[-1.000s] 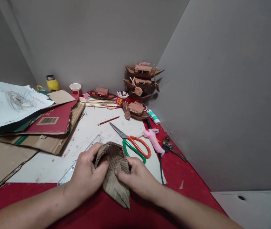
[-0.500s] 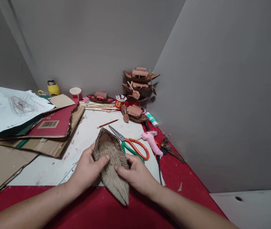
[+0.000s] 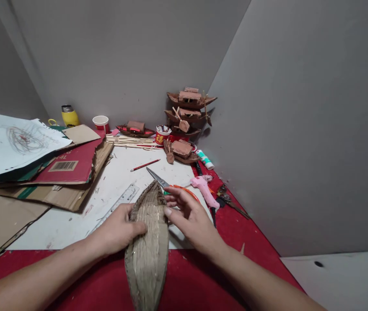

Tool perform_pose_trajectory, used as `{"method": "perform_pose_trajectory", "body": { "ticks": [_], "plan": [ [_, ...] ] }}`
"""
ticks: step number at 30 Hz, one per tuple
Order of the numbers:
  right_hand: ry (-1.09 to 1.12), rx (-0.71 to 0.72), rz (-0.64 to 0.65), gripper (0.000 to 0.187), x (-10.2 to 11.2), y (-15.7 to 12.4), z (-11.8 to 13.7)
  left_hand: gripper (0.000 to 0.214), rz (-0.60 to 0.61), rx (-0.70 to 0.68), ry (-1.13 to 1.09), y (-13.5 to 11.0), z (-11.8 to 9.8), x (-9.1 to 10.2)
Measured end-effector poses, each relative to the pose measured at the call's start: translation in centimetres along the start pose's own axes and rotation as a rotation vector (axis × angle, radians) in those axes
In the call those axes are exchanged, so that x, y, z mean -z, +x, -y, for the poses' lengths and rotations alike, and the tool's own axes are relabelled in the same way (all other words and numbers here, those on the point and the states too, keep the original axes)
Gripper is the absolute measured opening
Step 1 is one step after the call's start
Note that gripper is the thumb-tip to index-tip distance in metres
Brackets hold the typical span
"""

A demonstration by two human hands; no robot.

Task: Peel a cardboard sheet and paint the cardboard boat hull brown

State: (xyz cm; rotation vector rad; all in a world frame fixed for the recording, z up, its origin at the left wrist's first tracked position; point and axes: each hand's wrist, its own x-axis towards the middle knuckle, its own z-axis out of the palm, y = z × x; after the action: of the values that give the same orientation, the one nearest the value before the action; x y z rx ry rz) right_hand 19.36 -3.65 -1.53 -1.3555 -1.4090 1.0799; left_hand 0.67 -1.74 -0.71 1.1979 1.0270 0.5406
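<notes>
My left hand (image 3: 119, 229) grips the left side of a cardboard boat hull (image 3: 149, 250), thumb inside on the ribbed floor and fingers hidden underneath. One pointed end of the hull faces away from me; the near end runs to the picture's lower edge. At the hull's right rim is my right hand (image 3: 190, 216), its fingers apart and the thumb tip at or close to the edge; contact is hard to judge. Behind that hand lie scissors (image 3: 158, 176) with orange and green handles, mostly covered. A clear ruler (image 3: 119, 203) rests left of the hull.
Stacked cardboard sheets (image 3: 73, 166) fill the left side. Finished brown model boats (image 3: 188, 112) are piled at the back, near sticks (image 3: 132, 142) and a red paper cup (image 3: 162, 135). A pencil (image 3: 145, 165) lies on the white board. The pink glue gun (image 3: 205, 192) sits to the right.
The hull has turned more upright and come nearer to me. My right hand has loosened from its inside and moved up to the right rim, while the left keeps its hold.
</notes>
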Motion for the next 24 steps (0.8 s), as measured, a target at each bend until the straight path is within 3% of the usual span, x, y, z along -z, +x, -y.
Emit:
{"method": "perform_pose_trajectory", "body": {
  "ticks": [3, 6, 10, 17, 24],
  "plan": [
    [0.001, 0.012, -0.001, 0.040, 0.1, 0.1, 0.1, 0.008, 0.109, 0.035, 0.101, -0.3, 0.1, -0.1],
    [0.026, -0.066, 0.083, 0.026, 0.0, -0.1, 0.2, 0.017, 0.197, 0.096, 0.180, -0.4, 0.2, -0.2],
    [0.110, -0.073, 0.180, 0.011, 0.0, -0.3, 0.2, 0.017, 0.218, 0.113, 0.277, -0.3, 0.4, 0.0],
    [-0.007, -0.055, 0.201, 0.015, 0.8, -0.2, 0.7, 0.008, 0.253, 0.115, 0.343, -0.6, -0.1, 0.0],
    [-0.104, 0.067, 0.191, 0.025, 1.1, -0.6, 1.3, 0.007, 0.230, 0.097, 0.354, -0.6, -0.2, 0.1]
  ]
}}
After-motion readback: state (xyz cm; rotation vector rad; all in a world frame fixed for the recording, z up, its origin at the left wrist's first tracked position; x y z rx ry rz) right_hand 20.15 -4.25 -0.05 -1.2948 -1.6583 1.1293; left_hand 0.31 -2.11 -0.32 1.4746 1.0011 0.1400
